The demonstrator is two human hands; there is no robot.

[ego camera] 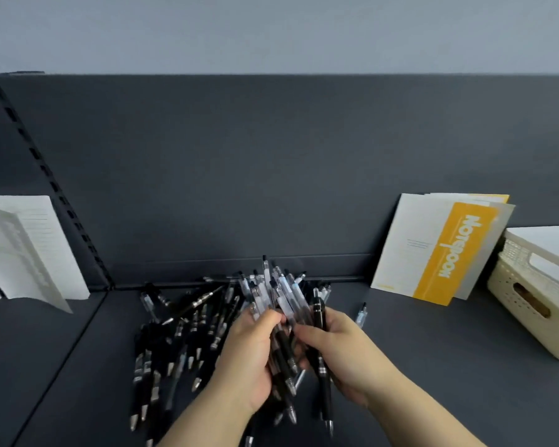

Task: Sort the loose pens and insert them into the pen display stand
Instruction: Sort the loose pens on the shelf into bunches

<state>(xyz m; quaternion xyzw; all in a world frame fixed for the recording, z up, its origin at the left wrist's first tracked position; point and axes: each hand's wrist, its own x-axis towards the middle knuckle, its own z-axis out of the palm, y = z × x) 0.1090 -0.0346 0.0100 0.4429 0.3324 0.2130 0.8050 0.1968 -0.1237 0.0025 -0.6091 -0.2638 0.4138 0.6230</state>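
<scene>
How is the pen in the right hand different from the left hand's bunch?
The right hand holds one black pen with silver rings; the left hand grips a bunch of pens, many with see-through barrels. The black pen looks thicker than those in the bunch. Both are over the loose pile.

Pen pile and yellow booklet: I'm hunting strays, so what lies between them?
Head view: one stray pen lies on the shelf beside the right hand; the rest, up to the booklet, is bare.
</scene>
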